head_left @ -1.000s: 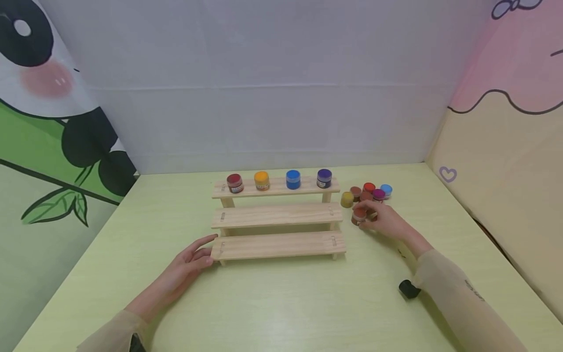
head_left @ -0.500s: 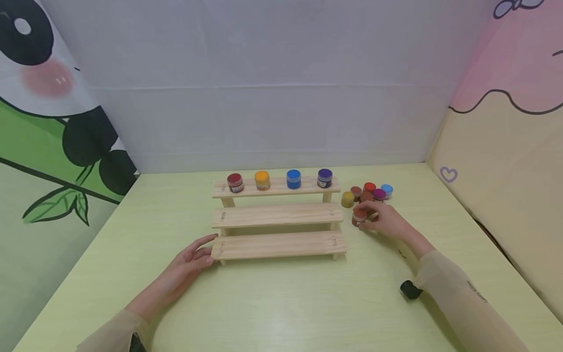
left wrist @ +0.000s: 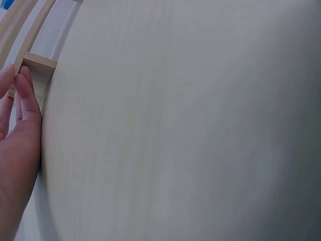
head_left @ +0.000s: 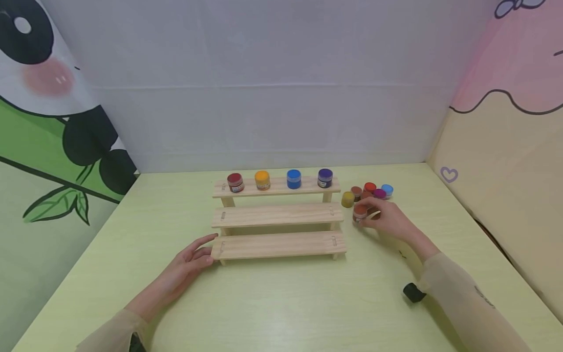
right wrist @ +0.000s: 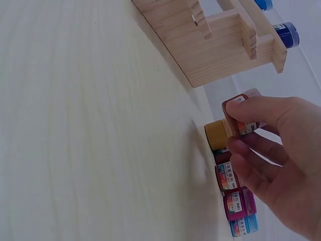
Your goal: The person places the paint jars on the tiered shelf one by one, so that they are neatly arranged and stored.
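Observation:
My right hand (head_left: 387, 219) pinches a small reddish-brown paint jar (head_left: 359, 212) between thumb and fingers. Seen from the right wrist, this jar (right wrist: 241, 118) looks slightly raised off the table. At the other side, my left hand (head_left: 186, 264) grips the left end of the lowest board of a three-tier wooden rack (head_left: 279, 246), thumb at the front corner. The left wrist view has the fingers (left wrist: 30, 95) around that board end. Along the top tier stand a dark red jar (head_left: 235, 183), an orange-yellow jar (head_left: 262, 181), a blue jar (head_left: 293, 180) and a purple jar (head_left: 325, 179).
Right of the rack, close behind my right hand, cluster several more jars, among them a yellow jar (head_left: 347, 199), a red jar (head_left: 369, 188) and a light blue jar (head_left: 387, 189). A pale wall (head_left: 281, 122) closes off the table's (head_left: 281, 303) back.
My right hand has lifted the reddish-brown jar a little, and its forearm has shifted slightly right. My left hand stays where it was on the rack.

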`<state>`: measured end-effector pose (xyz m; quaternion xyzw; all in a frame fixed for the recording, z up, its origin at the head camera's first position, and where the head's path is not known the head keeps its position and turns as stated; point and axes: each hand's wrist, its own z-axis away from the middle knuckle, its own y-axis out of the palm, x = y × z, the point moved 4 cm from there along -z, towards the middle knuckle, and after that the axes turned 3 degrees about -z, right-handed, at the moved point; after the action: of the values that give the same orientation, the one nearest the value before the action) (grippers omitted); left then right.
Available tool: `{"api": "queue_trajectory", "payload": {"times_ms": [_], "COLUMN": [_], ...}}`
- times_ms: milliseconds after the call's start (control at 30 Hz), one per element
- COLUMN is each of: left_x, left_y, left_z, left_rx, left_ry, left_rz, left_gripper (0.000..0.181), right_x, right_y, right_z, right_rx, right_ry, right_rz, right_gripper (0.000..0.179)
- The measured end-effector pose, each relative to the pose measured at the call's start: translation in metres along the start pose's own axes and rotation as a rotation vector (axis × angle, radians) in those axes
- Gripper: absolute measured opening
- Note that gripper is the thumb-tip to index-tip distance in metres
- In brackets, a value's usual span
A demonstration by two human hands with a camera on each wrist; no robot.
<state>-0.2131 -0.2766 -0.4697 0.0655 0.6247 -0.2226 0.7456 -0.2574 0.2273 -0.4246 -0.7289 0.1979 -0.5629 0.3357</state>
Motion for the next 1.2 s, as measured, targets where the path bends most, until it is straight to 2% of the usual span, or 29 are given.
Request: {"api": "queue_trajectory", "payload": {"times_ms": [733,1200], "left_x": [0.0,-0.002], "left_y": [0.001,0.001], "left_z": [-0.001,0.0], "left_rx": [0.005,0.003], "left_ry": [0.008,0.005], "left_rz": [-0.004,0.003], "left_gripper": [0.065,0.065], "right_x": [0.039,0.066], "right_y": [-0.012,-0.004], "right_z": [0.008,0.007], "right_rx": [-0.115,-0.144], "right_ry": [-0.103,-0.127], "right_rz": [-0.03,-0.072], "right_gripper": [0.039,0.043]}}
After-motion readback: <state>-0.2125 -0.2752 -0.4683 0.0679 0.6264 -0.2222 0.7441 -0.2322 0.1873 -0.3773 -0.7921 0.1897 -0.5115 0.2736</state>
